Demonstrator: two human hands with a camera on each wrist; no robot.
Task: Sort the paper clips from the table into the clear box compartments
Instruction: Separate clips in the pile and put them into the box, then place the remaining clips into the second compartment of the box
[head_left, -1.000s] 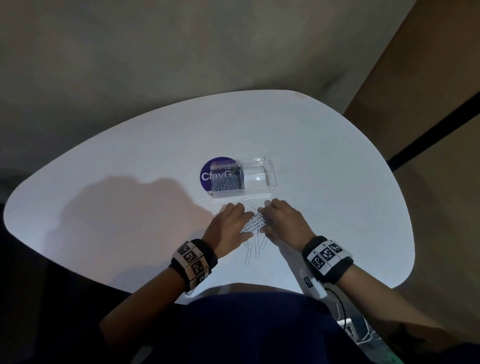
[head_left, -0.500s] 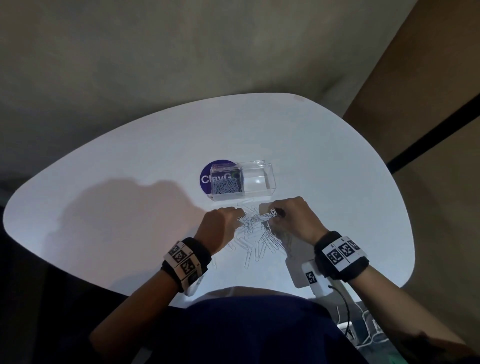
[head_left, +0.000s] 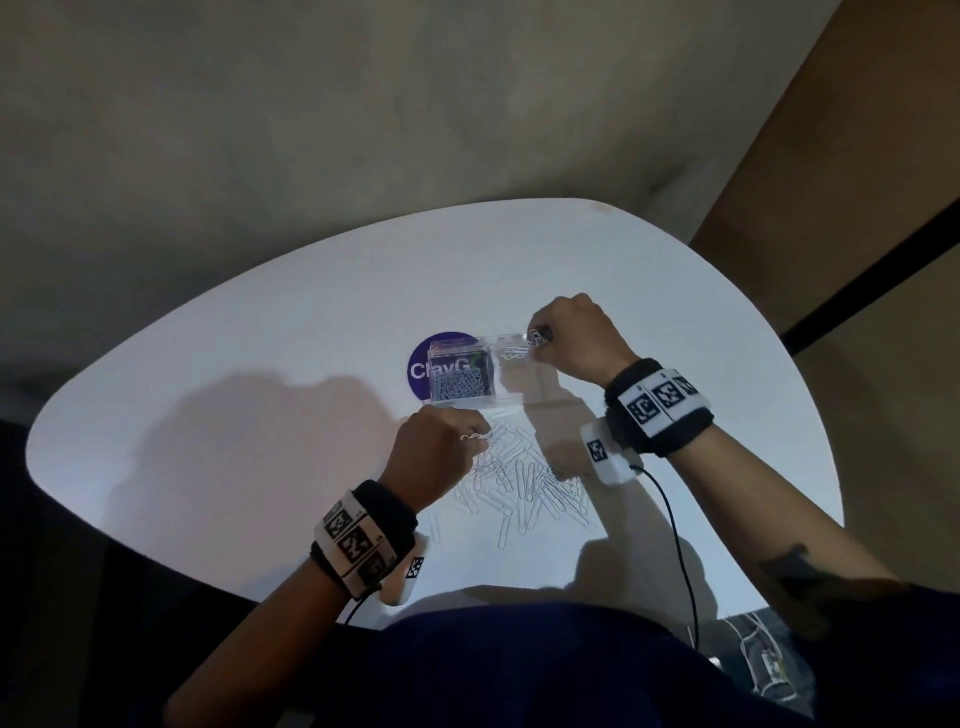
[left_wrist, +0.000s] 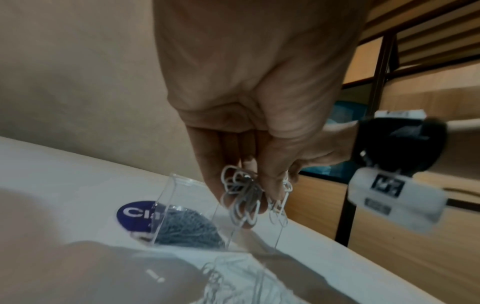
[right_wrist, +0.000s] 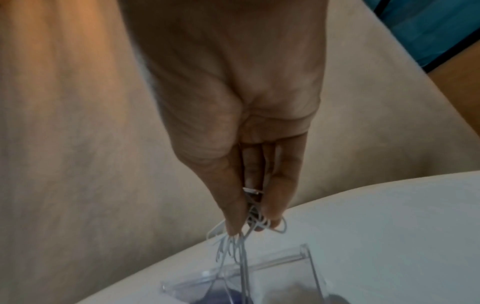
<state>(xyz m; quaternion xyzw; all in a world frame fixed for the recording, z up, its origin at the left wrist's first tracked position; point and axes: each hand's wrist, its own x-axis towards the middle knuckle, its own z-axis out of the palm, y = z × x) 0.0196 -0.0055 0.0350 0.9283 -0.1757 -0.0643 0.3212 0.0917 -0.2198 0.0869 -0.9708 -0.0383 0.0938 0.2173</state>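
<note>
A clear two-compartment box (head_left: 511, 399) stands mid-table; its left compartment holds a heap of paper clips (head_left: 461, 387). My right hand (head_left: 540, 345) is above the right compartment and pinches a bunch of clips (right_wrist: 255, 221) that dangle into it. My left hand (head_left: 475, 435) hovers just in front of the box and pinches another small bunch of clips (left_wrist: 242, 197). Several loose clips (head_left: 524, 480) lie scattered on the white table (head_left: 260, 415) between my wrists.
A round purple sticker (head_left: 431, 364) lies under the box's left end. A cable (head_left: 675, 540) runs from my right wrist off the near table edge. The wall is behind the table; wooden panelling (head_left: 857, 156) stands to the right.
Both hands lifted from the clip pile, each with a bunch. The right hand moved forward over the box's right compartment; the left rose slightly in front of the box.
</note>
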